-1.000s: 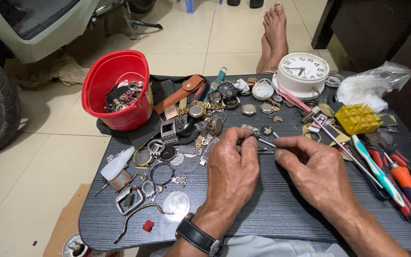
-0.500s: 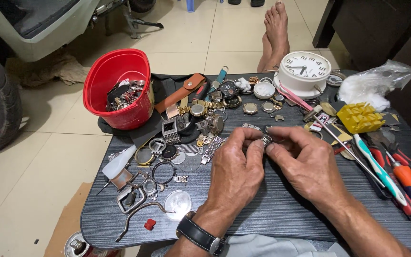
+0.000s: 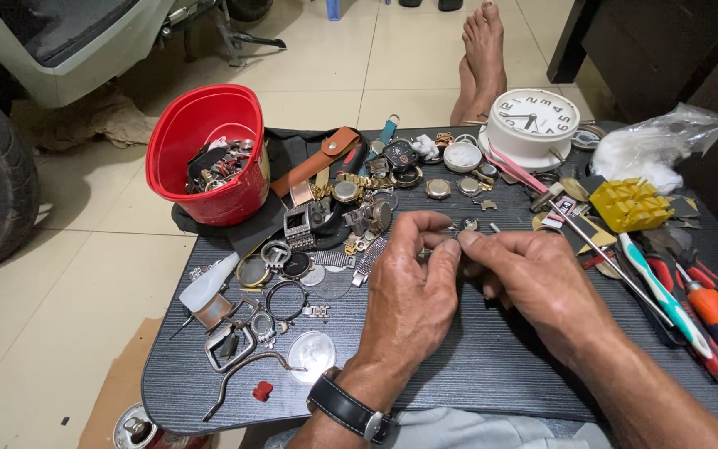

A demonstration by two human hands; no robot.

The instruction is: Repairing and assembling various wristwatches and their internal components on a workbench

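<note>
My left hand (image 3: pixel 413 291), with a black wristwatch on its wrist, and my right hand (image 3: pixel 529 278) meet fingertip to fingertip over the middle of a dark tabletop (image 3: pixel 475 374). Between the pinched fingers sits a small metal watch part (image 3: pixel 452 241), mostly hidden; I cannot tell which hand bears it more. Just beyond the fingers lies a heap of watch cases, straps and bracelet links (image 3: pixel 351 208).
A red bucket (image 3: pixel 209 154) of watch pieces stands at the table's far left. A white alarm clock (image 3: pixel 533 125), a yellow block (image 3: pixel 631 204), a plastic bag (image 3: pixel 658 145) and screwdrivers (image 3: pixel 708 308) lie on the right. A person's bare feet (image 3: pixel 482 50) rest on the floor beyond.
Both hands have come closer together and lifted slightly, the fingertips now pinched on the small part between them. Everything else on the table lies as before.
</note>
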